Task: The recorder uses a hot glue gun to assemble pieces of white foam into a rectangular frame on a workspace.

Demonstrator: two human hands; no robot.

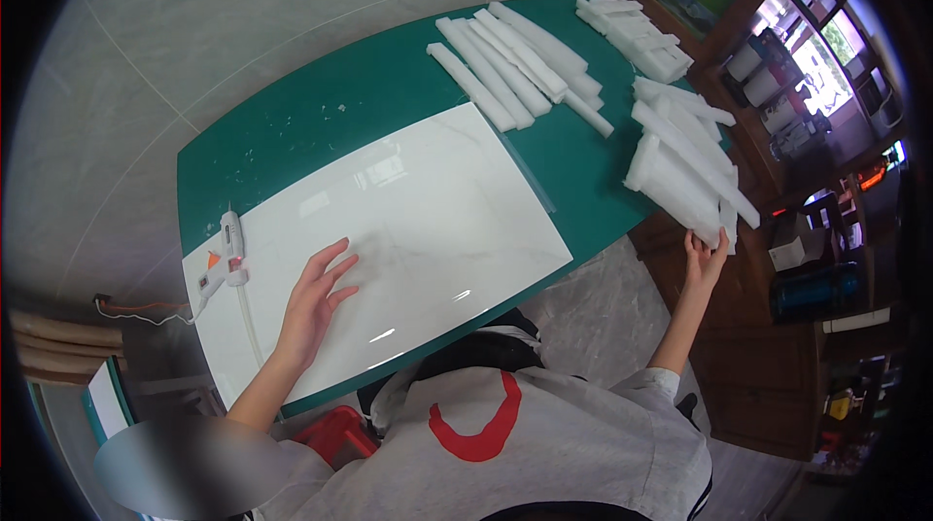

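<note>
My left hand hovers over or rests on a glossy white board, its fingers spread and nothing in them. Left of it on the board lies a white hot glue gun, a long glue stick trailing from its back. At the far right, my right hand has fingers and thumb closed on the near end of a white foam block. That block lies under several loose foam strips, piled at the table's right edge.
More foam strips lie side by side beyond the board, and another foam stack sits at the far right corner of the green table. Wooden cabinets stand to the right. A red plastic stool is below the near edge.
</note>
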